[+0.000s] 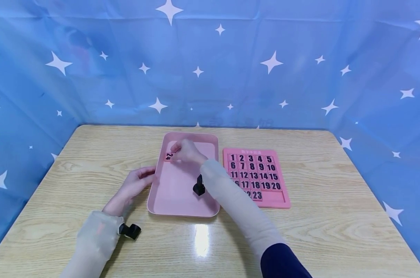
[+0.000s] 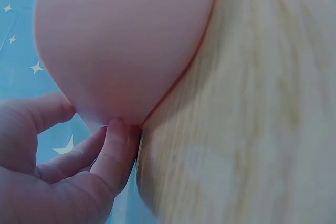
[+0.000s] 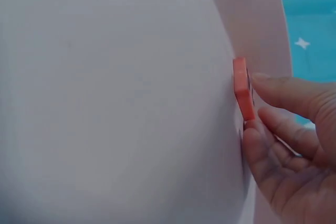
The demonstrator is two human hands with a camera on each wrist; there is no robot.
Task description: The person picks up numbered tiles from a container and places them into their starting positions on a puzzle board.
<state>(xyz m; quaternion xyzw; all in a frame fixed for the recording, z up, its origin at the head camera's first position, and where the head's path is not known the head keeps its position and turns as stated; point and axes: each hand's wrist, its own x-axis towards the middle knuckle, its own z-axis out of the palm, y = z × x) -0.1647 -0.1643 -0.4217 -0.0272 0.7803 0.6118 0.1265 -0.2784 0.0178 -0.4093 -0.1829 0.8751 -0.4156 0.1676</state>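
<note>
A shallow pink tray (image 1: 182, 193) lies on the table. My left hand (image 1: 138, 181) touches the outside of its left wall, one digit at the rim and other fingertips lower down, as the left wrist view shows. Inside the tray my right hand (image 1: 187, 151) pinches a small pink tile (image 3: 242, 90) near the far left wall. In the head view the number 24 shows on that tile, turned sideways and partly hidden by the fingers. Right of the tray lies a pink number-puzzle frame (image 1: 287, 202) with numbered tiles in rows up to 23; my right forearm covers its lower left corner.
The wooden table (image 1: 334, 216) extends on both sides of the tray. Behind it and at its sides hangs a blue cloth (image 1: 210, 88) with white stars. In the puzzle frame's bottom row, a bare pink stretch lies right of tile 23.
</note>
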